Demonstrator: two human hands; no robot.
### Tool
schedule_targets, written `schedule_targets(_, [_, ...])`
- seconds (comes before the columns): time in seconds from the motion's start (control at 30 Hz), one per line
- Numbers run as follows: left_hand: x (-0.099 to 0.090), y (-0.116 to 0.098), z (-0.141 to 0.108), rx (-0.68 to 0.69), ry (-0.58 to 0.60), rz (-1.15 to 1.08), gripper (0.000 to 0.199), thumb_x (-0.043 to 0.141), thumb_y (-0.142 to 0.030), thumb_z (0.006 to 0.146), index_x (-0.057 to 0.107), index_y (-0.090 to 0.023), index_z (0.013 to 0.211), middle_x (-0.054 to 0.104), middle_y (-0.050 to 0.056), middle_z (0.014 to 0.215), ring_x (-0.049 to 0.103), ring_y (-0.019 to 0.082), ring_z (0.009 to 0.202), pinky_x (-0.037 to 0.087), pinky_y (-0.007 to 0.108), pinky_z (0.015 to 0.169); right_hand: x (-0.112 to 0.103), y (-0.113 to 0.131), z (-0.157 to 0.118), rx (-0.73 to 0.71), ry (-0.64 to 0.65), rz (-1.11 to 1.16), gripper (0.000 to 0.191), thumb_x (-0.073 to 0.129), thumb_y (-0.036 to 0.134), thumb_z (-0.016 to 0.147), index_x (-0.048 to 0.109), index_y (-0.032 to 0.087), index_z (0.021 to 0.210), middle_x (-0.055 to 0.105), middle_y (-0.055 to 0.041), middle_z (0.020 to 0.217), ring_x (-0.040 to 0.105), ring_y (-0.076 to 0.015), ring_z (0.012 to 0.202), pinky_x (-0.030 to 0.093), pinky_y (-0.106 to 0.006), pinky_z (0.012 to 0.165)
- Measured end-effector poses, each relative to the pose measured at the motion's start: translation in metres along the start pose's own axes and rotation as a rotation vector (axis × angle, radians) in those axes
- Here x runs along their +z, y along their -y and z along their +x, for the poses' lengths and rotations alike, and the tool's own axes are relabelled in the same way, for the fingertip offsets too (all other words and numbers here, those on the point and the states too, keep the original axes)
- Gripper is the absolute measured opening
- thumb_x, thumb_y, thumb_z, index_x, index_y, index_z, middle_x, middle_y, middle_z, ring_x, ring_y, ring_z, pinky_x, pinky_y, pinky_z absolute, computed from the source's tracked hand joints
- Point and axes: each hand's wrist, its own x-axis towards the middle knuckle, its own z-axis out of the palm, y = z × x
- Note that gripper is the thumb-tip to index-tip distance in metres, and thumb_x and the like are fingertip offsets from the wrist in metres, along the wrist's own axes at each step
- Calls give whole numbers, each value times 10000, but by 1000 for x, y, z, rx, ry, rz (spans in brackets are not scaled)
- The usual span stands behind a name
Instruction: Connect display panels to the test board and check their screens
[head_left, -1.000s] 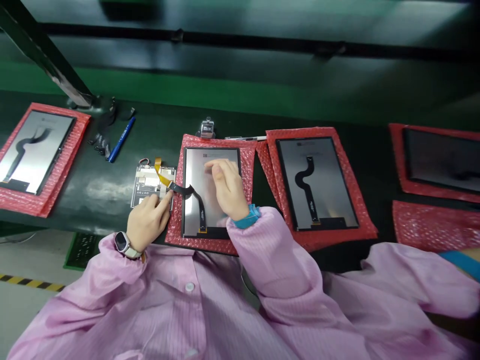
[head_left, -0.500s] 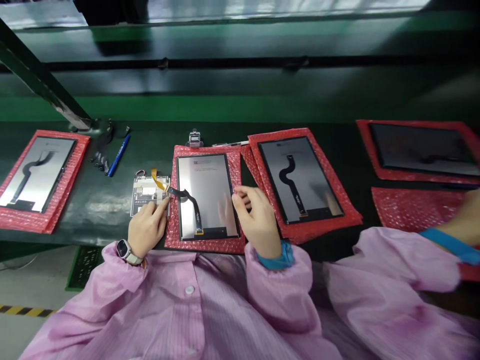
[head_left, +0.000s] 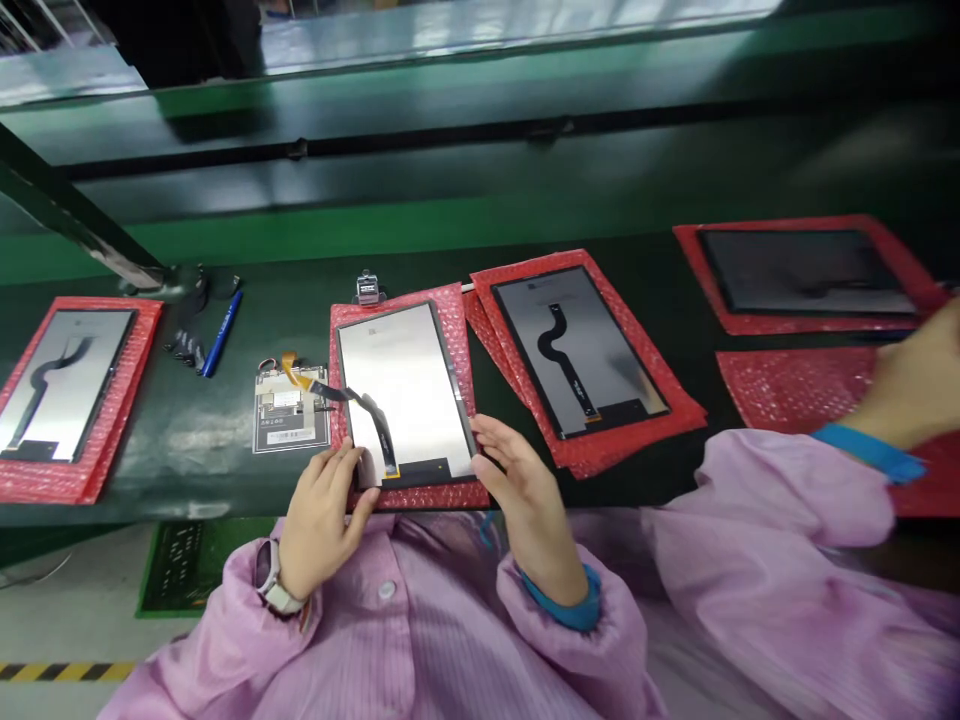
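A tablet display panel (head_left: 409, 385), pale back side up, lies at a slight slant over a red bubble-wrap pouch (head_left: 459, 325). My left hand (head_left: 322, 515) grips its lower left corner, thumb at the bottom edge and fingers along the side. On the opposite edge, my right hand (head_left: 529, 490) holds the panel low down between bent fingers and thumb. A black flex cable (head_left: 379, 420) rises from the panel's bottom and crosses its left edge. An orange connector strip (head_left: 295, 372) joins it to a small circuit board (head_left: 291, 425) on the left.
More panels on red pouches lie at the far left (head_left: 67, 375), to the right (head_left: 577, 350) and far right (head_left: 810, 270). A blue pen (head_left: 222, 335) and a metal tally counter (head_left: 367, 288) sit behind. A co-worker's hand (head_left: 911, 380) reaches in at right, blurred.
My left hand has left the circuit board and moved to the panel's lower left corner. My right hand has come onto the right edge. The panel has turned slightly on its pouch.
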Motion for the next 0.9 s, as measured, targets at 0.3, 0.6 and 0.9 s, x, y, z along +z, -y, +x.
schedule_targets(0.3, [-86,35,31,-192,299,-602,379,495,-490,1023,770,-230,1012,776,60,1009,737,218,937,618,323,873,63,101,-24,-611,41,-98,431,556,162,956,492,246,1374,621,-62,1355,534,-217,1288,458,-419,1133])
schedule_targets(0.6, [-70,23,66,-462,-349,-1002,508,530,-513,982,598,-254,1414,601,44,1454,474,233,1444,369,401,1247,97,74,-13,-481,215,40,522,438,490,1040,428,167,1450,552,-125,1429,492,-225,1350,445,-436,1167])
schedule_targets(0.9, [-66,17,67,-498,-354,-1013,466,581,-463,929,651,-238,1331,595,47,1460,473,262,1447,340,445,1263,107,51,-8,-722,262,-127,807,548,676,919,421,129,1499,455,-167,1542,388,-288,1466,387,-510,1226])
